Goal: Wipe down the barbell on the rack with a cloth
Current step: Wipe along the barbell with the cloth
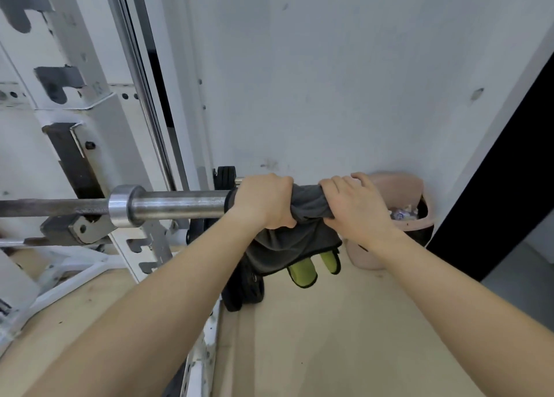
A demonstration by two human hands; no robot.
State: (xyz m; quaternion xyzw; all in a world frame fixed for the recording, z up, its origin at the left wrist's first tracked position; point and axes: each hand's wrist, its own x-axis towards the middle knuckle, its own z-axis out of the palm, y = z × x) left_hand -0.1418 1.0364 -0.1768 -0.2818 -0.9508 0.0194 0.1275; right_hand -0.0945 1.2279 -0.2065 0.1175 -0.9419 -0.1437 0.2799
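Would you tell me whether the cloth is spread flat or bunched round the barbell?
Bunched: the grey cloth wraps the barbell sleeve, gripped by the left hand and right hand, its loose end hanging below.

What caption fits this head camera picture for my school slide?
Left hand and right hand grip a grey cloth wrapped round the end of the barbell on the white rack.

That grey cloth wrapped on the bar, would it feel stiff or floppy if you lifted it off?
Probably floppy: the cloth bunches between the left hand and right hand, and its loose end hangs in folds below the barbell. Likely light too, as it wrinkles easily.
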